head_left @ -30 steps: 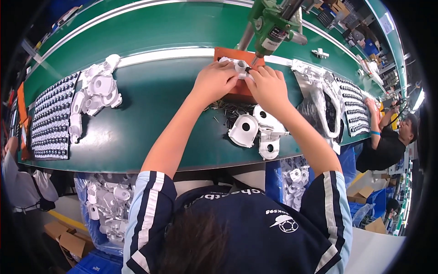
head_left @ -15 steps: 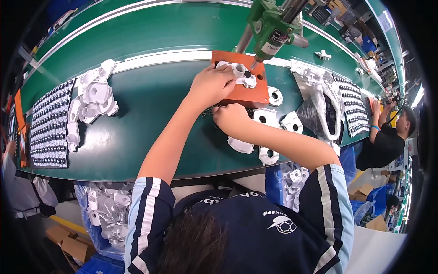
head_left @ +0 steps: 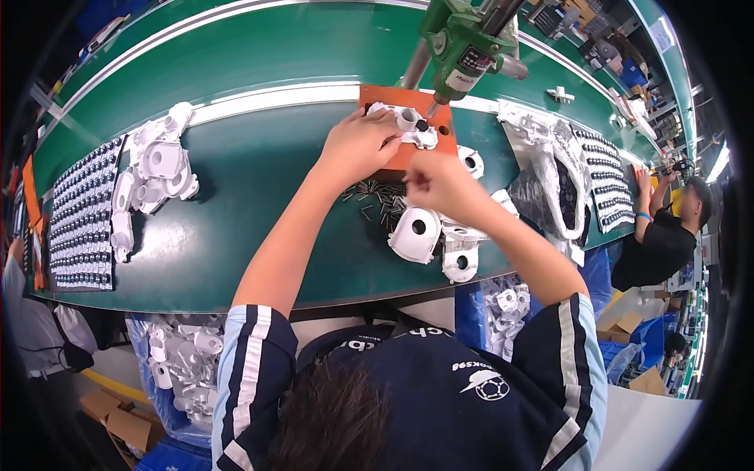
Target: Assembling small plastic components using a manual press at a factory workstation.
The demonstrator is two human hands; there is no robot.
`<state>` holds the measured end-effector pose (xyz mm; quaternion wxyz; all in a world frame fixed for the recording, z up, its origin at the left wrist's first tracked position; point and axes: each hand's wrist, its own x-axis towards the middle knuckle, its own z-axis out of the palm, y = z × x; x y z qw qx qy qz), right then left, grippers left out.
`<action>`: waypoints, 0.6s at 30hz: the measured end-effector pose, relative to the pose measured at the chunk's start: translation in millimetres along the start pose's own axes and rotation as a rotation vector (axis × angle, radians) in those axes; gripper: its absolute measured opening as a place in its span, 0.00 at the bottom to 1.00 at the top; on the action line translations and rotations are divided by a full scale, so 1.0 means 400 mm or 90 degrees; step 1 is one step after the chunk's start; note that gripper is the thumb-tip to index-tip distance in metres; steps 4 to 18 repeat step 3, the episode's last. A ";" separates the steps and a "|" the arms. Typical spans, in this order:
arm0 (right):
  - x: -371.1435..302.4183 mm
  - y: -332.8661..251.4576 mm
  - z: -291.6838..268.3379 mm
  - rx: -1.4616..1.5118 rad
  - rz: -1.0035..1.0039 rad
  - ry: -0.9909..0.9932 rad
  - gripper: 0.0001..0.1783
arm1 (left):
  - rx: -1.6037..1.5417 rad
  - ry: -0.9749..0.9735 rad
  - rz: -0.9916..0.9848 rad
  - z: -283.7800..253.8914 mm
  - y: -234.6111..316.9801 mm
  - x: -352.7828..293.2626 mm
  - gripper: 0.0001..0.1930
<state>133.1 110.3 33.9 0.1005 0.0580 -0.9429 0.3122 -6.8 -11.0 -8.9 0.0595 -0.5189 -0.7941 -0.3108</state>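
My left hand (head_left: 360,147) rests over the left end of a white plastic housing (head_left: 406,119), its fingers holding the part on an orange block (head_left: 447,144). A small black piece (head_left: 422,125) sits on that housing. Just in front of the block, my right hand (head_left: 444,185) is blurred with its fingers curled in. What they hold, if anything, is hidden. Below the hands lies a loose pile of thin dark metal pins (head_left: 378,202). Above the block's right half hangs the tip of a green press (head_left: 441,100).
More white housings (head_left: 416,234) lie right of the pins. At the left stand a heap of white parts (head_left: 161,161) and a tray of black-and-white pieces (head_left: 86,220). A plastic bag (head_left: 538,184) and another tray (head_left: 606,184) are at the right. A co-worker (head_left: 667,235) sits beyond.
My right hand has moved from the pin pile up and right to the block's front edge, uncovering the pins. My left hand stays on the housing. A white housing near the pins has shifted.
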 end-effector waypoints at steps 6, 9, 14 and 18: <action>0.003 0.072 -0.079 0.018 0.173 0.038 0.03 | -0.007 -0.020 0.007 -0.001 0.013 0.010 0.13; 0.003 0.072 -0.079 0.018 0.173 0.038 0.03 | -0.007 -0.020 0.007 -0.001 0.013 0.010 0.13; 0.003 0.072 -0.079 0.018 0.173 0.038 0.03 | -0.007 -0.020 0.007 -0.001 0.013 0.010 0.13; 0.003 0.072 -0.079 0.018 0.173 0.038 0.03 | -0.007 -0.020 0.007 -0.001 0.013 0.010 0.13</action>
